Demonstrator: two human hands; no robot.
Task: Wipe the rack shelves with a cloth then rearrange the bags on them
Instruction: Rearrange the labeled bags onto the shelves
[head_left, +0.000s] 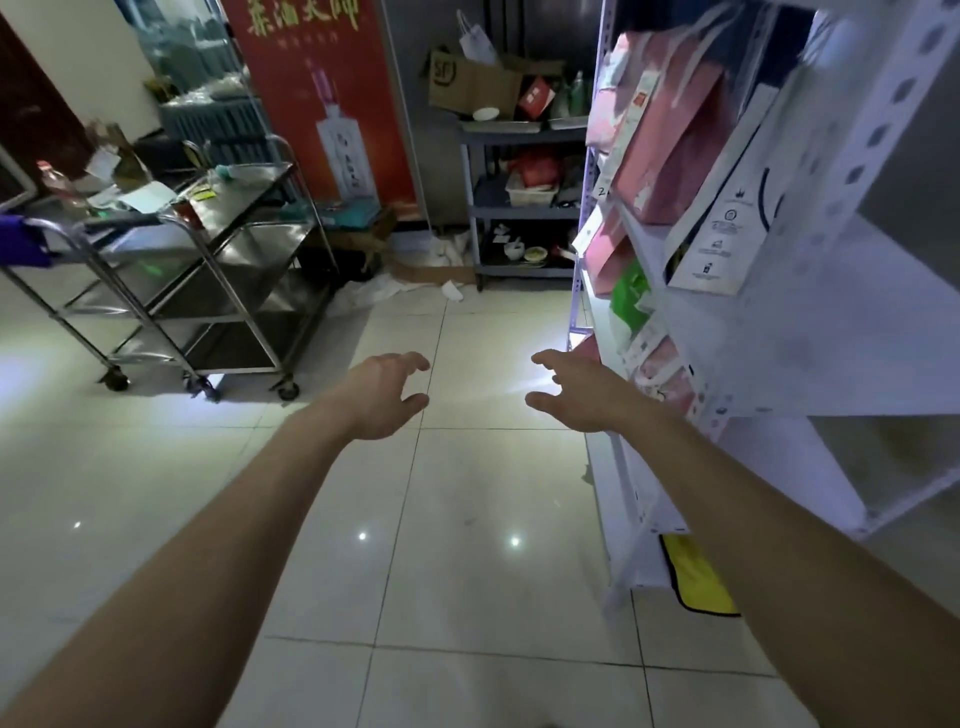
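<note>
A white metal rack (878, 130) fills the right side. Pink paper bags (670, 130) and a white printed bag (727, 223) stand on its upper shelf. More pink bags (608, 254) and a green bag (628, 296) sit on the shelf below. A yellow cloth (696, 577) lies at the bottom of the rack, partly behind my right forearm. My left hand (387, 397) and my right hand (576, 395) reach out over the tiled floor, fingers loosely spread, holding nothing. The right hand is just left of the rack's front edge.
A steel trolley (208, 291) on wheels with clutter on top stands at the left. A red banner (322, 104) leans at the back wall. A grey shelf unit (519, 208) with boxes and dishes stands behind. Paper scraps lie on the floor near it.
</note>
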